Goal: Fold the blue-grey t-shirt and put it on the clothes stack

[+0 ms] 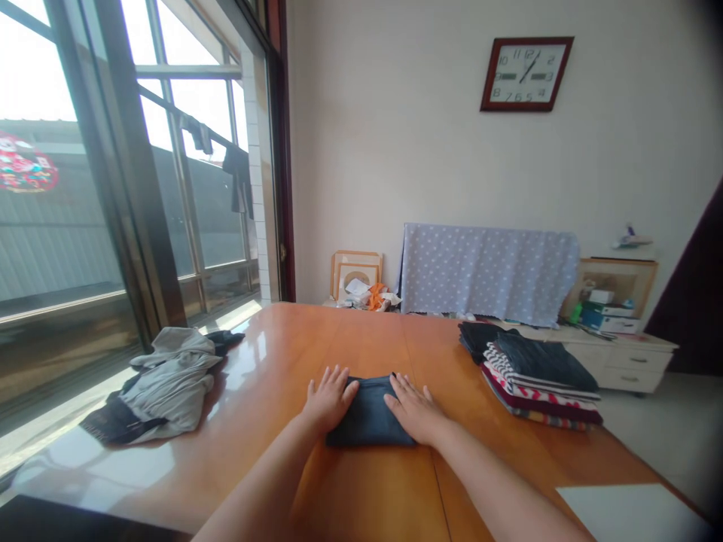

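Observation:
A dark blue folded garment [370, 421], perhaps jeans, lies as a flat, compact bundle on the wooden table [350, 489] in front of me. My left hand [329, 397] rests on its left edge, palm down with the fingers stretched out. On its right edge lies my right hand [415, 406], flat as well, fingers spread. Neither hand grips the cloth; both only touch it from above. The parts of the garment beneath the palms are hidden.
A loose heap of grey and dark clothes [175, 384] lies at the table's left, by the window. Folded clothes [542, 376] are stacked at the right, with dark folded cloth [480, 339] behind. A white sheet [626, 512] lies near the right front corner.

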`<state>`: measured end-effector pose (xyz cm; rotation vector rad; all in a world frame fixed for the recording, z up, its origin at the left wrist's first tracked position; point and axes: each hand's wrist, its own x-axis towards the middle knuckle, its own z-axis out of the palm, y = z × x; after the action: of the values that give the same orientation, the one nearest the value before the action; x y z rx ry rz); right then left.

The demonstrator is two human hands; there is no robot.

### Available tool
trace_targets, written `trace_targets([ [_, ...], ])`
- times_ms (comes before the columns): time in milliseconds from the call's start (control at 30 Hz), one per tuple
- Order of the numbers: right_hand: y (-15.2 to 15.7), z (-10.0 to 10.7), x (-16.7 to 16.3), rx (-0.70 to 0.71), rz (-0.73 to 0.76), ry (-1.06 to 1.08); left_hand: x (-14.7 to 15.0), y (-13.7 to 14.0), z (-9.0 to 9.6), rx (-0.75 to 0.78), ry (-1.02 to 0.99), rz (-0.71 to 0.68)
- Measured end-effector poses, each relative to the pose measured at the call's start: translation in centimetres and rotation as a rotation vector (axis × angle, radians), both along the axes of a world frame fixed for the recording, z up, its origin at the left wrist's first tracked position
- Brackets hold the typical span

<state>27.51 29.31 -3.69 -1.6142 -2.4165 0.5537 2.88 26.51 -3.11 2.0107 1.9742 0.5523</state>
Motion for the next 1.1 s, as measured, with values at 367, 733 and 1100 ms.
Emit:
trace_targets([
  [367, 0.5, 1.7, 0.9, 0.165, 0.006, 0.266, -3.5, -4.4, 1.5, 0.158, -0.067, 0.299],
  [733, 2.1, 1.4, -9.9, 0.157, 0.024, 0.352, -0.8, -9.0, -0.6, 0.139, -0.047, 0.239],
  [1100, 5.4, -0.8, -14.2, 0.090, -0.115, 0.384, -0.7, -9.1, -1.0, 0.143, -0.029, 0.184],
])
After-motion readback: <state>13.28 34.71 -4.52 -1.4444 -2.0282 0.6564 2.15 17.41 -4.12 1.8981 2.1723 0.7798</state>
